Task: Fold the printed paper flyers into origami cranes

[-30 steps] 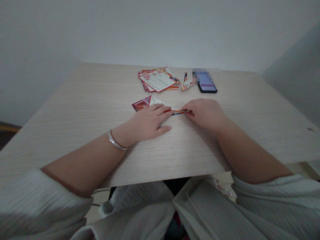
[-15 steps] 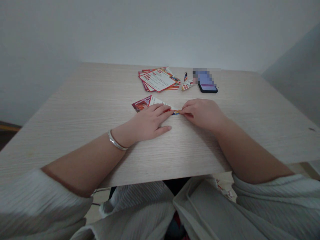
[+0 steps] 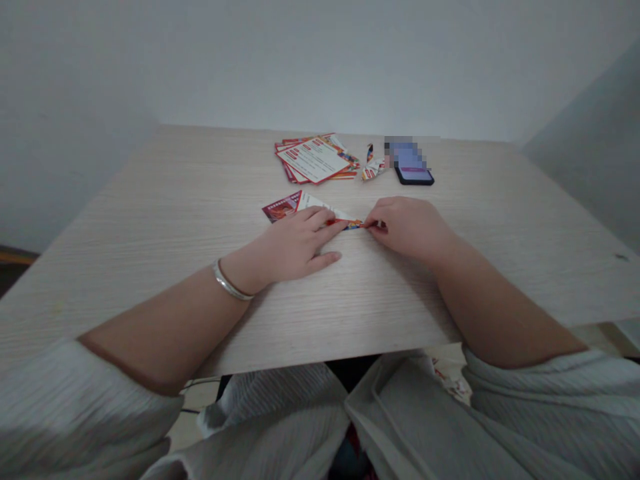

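Note:
A folded sheet of printed paper (image 3: 316, 201), white with red, maroon and blue parts, lies on the table in front of me. Its right end narrows to a point. My left hand (image 3: 303, 243) rests flat across the paper with its fingers spread, hiding the middle of its near edge. At the narrow right end, my right hand (image 3: 403, 223) pinches the tip between thumb and fingers. How the paper is layered under my fingers cannot be made out.
Behind the paper lies a fanned stack of printed sheets (image 3: 315, 161). To its right is a small folded paper piece (image 3: 373, 168), then a dark phone (image 3: 416, 175), partly blurred out. The pale wooden table (image 3: 150, 200) meets a wall at the back.
My right hand has shifted slightly right along the narrow tip, and a little more of it shows. My left hand stays almost in place on the paper.

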Motion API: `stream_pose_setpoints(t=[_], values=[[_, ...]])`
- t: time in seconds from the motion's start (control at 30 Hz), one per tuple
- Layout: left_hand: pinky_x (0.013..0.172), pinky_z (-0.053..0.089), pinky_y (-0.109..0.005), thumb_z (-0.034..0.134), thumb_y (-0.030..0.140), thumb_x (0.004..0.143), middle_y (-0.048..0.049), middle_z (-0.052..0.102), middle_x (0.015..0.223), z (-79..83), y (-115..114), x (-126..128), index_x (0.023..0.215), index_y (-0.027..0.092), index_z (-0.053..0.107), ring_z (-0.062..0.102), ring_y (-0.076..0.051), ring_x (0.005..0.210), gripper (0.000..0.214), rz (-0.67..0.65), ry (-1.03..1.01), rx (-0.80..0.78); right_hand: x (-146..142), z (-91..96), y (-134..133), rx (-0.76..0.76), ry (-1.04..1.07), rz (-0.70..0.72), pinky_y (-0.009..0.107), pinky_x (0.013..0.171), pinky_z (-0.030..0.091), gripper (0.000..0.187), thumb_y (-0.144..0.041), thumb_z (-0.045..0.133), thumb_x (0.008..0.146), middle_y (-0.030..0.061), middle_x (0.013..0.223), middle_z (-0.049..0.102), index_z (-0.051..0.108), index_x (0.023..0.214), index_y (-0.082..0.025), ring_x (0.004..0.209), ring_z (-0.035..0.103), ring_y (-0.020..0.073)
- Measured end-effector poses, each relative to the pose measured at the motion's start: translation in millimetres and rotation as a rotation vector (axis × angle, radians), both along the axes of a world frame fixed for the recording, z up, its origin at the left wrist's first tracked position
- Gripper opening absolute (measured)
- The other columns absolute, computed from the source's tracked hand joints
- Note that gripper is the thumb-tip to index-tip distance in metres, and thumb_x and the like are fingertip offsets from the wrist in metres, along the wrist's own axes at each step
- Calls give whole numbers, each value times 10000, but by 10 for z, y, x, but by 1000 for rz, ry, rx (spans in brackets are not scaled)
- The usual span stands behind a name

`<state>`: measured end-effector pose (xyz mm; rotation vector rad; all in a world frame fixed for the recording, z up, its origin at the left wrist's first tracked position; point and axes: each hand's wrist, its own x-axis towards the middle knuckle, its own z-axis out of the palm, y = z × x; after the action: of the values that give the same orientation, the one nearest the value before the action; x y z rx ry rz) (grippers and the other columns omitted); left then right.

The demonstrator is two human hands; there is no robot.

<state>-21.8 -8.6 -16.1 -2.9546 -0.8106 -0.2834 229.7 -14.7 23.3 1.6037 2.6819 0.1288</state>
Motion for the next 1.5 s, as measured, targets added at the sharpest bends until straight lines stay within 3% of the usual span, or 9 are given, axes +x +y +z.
stream_pose_setpoints(t=[0.17, 0.37, 0.7, 0.97, 1.03, 1.13, 1.2, 1.37, 1.5], values=[[1115, 465, -500, 358, 552, 1081, -237, 592, 1410, 4, 1, 6, 1554, 74, 503, 577, -356, 1262, 688, 12, 5, -17, 31, -7, 3, 20, 14, -31, 347, 735, 444, 288, -246, 578, 973, 62, 1107, 817, 819, 1131, -258, 1008, 730, 268], [1126, 456, -497, 383, 550, 1077, -242, 585, 1412, 6, 3, 7, 1559, 66, 496, 573, -362, 1274, 692, 12, 8, -27, 30, -4, 14, -21, 24, 46, 330, 728, 435, 319, -217, 546, 984, 64, 1168, 791, 827, 1132, -250, 1030, 717, 245], [1138, 446, -506, 391, 548, 1076, -238, 572, 1430, 17, -4, 14, 1572, 81, 484, 562, -361, 1298, 688, 30, 13, -57, 78, 69, 11, -44, -13, -29, 315, 655, 387, 307, -197, 581, 943, 55, 1154, 795, 847, 1080, -265, 998, 703, 227], [1146, 446, -507, 377, 550, 1079, -236, 564, 1449, -12, 8, 2, 1573, 94, 491, 564, -363, 1307, 682, 28, 3, -44, 107, 56, 18, -3, 24, -112, 334, 740, 468, 291, -208, 576, 935, 61, 1119, 813, 840, 1051, -247, 985, 720, 252], [1142, 450, -511, 369, 555, 1080, -238, 567, 1446, -19, 8, 2, 1565, 92, 500, 568, -366, 1302, 683, 31, 0, -35, 95, 26, 28, 25, 97, -69, 349, 828, 499, 314, -196, 549, 957, 79, 1139, 811, 828, 1099, -220, 1021, 714, 254], [1138, 454, -522, 345, 566, 1084, -252, 563, 1444, -31, 10, -1, 1565, 71, 494, 565, -376, 1302, 706, 21, 6, -28, 40, -12, 32, -10, 144, 142, 366, 989, 485, 336, -164, 514, 985, 105, 1178, 800, 813, 1139, -166, 1110, 688, 248], [1140, 450, -527, 317, 578, 1087, -262, 555, 1450, -38, 15, -9, 1563, 59, 491, 558, -379, 1312, 725, 10, 9, -24, 0, -28, 30, -35, 120, 216, 379, 1013, 477, 332, -167, 510, 998, 118, 1164, 799, 815, 1127, -152, 1112, 682, 252], [1137, 443, -518, 272, 589, 1093, -235, 575, 1426, -41, 33, -40, 1571, 107, 484, 564, -349, 1299, 711, -2, -4, -15, -21, -48, 38, -56, 98, 203, 380, 985, 488, 315, -183, 531, 1007, 119, 1142, 802, 818, 1134, -158, 1096, 684, 256], [1219, 326, -604, 310, 540, 1100, -222, 600, 1427, -40, 16, -42, 1485, 125, 583, 530, -364, 1358, 629, 8, -14, 78, -22, -54, 70, -67, 102, 209, 385, 1024, 482, 295, -171, 552, 1000, 118, 1151, 800, 821, 1116, -148, 1102, 686, 263]])
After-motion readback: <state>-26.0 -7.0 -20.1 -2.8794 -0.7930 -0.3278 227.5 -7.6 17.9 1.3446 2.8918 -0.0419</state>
